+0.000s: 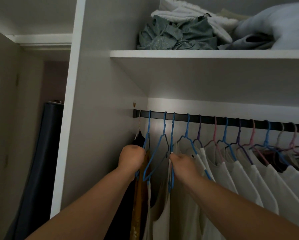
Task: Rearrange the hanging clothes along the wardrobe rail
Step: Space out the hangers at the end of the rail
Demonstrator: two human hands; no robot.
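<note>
**Sorting the wardrobe rail, left end first**

So the person is working at the left end of the black metal wardrobe rail [214,119], where the thin blue plastic hangers [164,144] are sitting with gaps between them. Their left hand [132,157] is curling its fingers round the shoulder of the leftmost blue hanger, right by the mustard-yellow patterned garment [139,187] and a black garment [139,139] pushed against the wardrobe's side panel. The right hand [183,163] is pinching the next loaded hanger, the one carrying a pale cream sleeveless top [164,213]. Looks to me like they're holding one in each hand to part that bunch and open a slot.

Further right, the row of white tops [245,179] is hanging packed tight on blue, purple and pink hangers, probably already grouped by colour.

Up above, the white shelf [197,54] is holding a crumpled green fabric bundle [176,35], white towels [188,9] and a pale blue pillow [280,23].
</note>
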